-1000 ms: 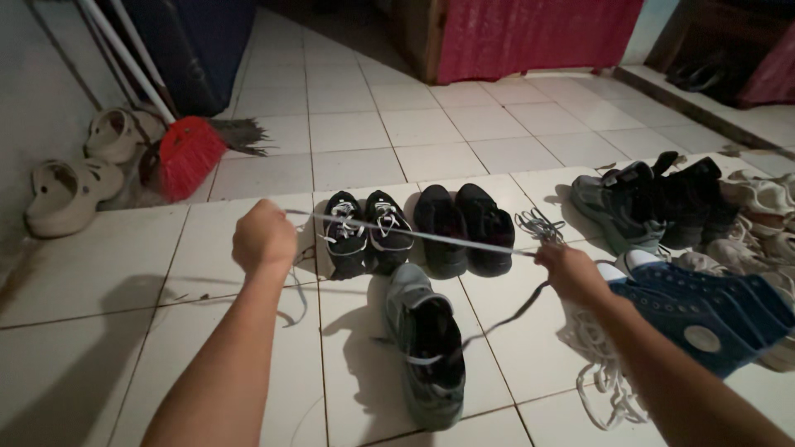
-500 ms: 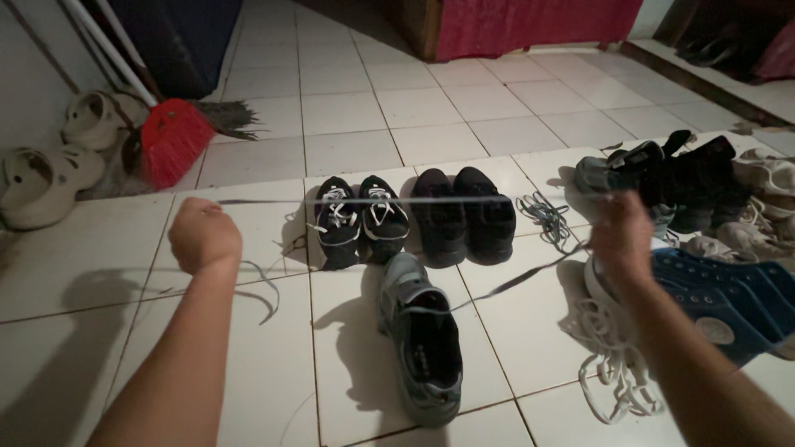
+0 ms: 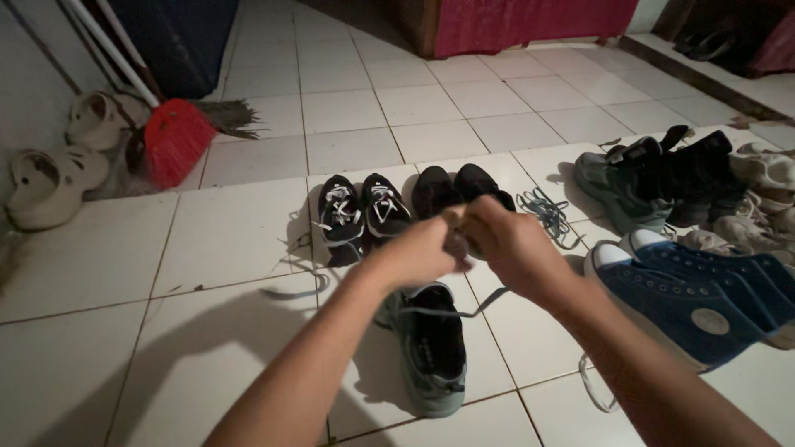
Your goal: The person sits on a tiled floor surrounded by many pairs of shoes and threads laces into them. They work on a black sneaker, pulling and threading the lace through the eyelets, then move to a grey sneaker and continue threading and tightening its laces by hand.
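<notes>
The left hand and right hand meet, fingers pinched together on a flat grey shoelace that trails down to the grey-green mesh sneaker just beneath them.

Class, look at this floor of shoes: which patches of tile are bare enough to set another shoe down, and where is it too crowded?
Bare tile lies left of the grey sneaker, between the black laced pair and the beige clogs. More lies beyond the step, between the red broom and the pink curtain. The right is crowded: the blue high-top, dark boots and loose laces lie close together.
</notes>
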